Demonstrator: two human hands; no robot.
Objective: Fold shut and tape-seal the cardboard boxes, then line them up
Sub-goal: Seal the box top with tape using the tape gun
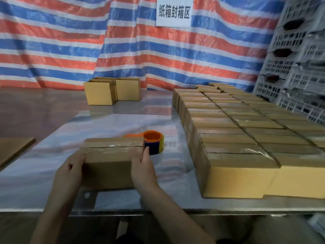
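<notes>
Sign (174,11) on the striped tarp (52,41) reads "纸箱封箱区". No other print is legible; box faces are plain.

Box (109,166) sits at the near middle of the counter (52,120), flaps folded down, clear tape glinting along the top seam. Left hand (70,171): grip wrapped over the box's left top edge, fingers curled. Right hand (144,169): grip clasping the right end, thumb on the near face, fingers up the side. Fingertips on the far sides are hidden.

Tape dispenser (153,142), orange core and blue body, stands just behind the box's right end, partly hidden by the box and the right fingers.

Sealed boxes (237,138) are packed in rows on the right, touching each other, and run out of frame at the right edge, so no count. Far end blurred.

2 open boxes (112,90) stand at the back, touching, insides not visible.

Cardboard sheet (14,148) at left is cut off by the frame. Grey crates (299,59) are stacked far right, with dark contents I can't make out.
</notes>
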